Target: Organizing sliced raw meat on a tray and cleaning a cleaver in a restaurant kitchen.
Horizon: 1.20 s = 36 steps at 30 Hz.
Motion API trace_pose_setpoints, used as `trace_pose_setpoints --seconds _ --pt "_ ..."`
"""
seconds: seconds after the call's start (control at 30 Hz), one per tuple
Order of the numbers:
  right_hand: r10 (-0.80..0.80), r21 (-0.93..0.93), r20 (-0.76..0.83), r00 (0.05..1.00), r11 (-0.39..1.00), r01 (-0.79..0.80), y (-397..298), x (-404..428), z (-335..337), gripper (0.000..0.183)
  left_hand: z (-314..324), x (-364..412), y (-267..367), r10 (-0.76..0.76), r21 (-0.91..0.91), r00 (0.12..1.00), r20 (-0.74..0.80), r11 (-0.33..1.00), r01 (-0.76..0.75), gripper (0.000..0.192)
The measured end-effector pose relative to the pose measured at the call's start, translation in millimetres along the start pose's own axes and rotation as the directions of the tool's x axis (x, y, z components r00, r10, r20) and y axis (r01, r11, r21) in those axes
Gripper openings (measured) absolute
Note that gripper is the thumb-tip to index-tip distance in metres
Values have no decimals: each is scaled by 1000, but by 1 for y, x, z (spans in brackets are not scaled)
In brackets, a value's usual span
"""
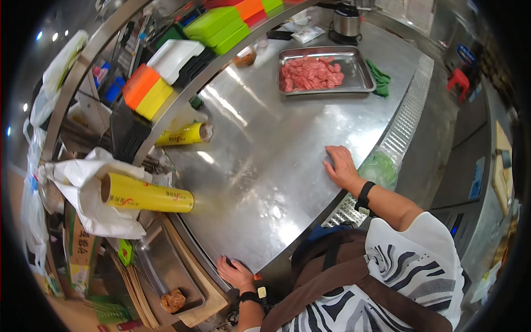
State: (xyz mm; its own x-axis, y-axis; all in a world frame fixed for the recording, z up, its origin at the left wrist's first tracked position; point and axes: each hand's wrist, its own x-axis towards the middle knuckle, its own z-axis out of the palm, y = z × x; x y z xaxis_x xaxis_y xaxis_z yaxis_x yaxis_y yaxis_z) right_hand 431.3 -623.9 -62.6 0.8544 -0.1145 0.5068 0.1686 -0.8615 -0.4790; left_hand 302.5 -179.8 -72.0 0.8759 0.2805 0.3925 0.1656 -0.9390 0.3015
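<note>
My left hand (235, 272) rests at the near left edge of a stainless steel table (265, 178), fingers slightly spread, holding nothing. Near the table's right edge, my right hand (342, 167) lies on the steel with its fingers apart and nothing in it. Beyond both hands a metal tray (354, 74) holds pieces of raw red meat (311, 74) in its left part. A green cloth (378, 79) touches the tray's right end. Two yellow rolls are at the left: one roll (149, 194) near the table's left edge, the other roll (186, 134) farther back.
A shelf rail (199, 74) with stacked coloured plastic boxes (218, 29) runs along the far left. Below left, a second metal tray (170, 265) holds a brown lump of food beside thin sticks (132, 286). A bagged green vegetable (378, 169) sits beyond the right edge.
</note>
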Motion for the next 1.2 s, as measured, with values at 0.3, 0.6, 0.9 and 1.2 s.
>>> trace_pose_setpoints --seconds 0.3,0.6,0.9,1.2 --pt "-794 664 44 606 -430 -612 -252 63 -95 48 3 -8 0 1 79 995 97 997 -9 35" --pt "-916 208 -310 257 -329 -921 -323 60 -257 39 11 -3 -3 -42 118 993 110 993 29 36" --pt "-885 170 -340 318 -390 -905 -299 55 -252 41 13 -5 -11 -60 127 993 97 991 47 36" --pt "-888 206 -316 334 -408 -889 -288 63 -247 45 11 1 -11 -73 147 992 99 987 58 36"
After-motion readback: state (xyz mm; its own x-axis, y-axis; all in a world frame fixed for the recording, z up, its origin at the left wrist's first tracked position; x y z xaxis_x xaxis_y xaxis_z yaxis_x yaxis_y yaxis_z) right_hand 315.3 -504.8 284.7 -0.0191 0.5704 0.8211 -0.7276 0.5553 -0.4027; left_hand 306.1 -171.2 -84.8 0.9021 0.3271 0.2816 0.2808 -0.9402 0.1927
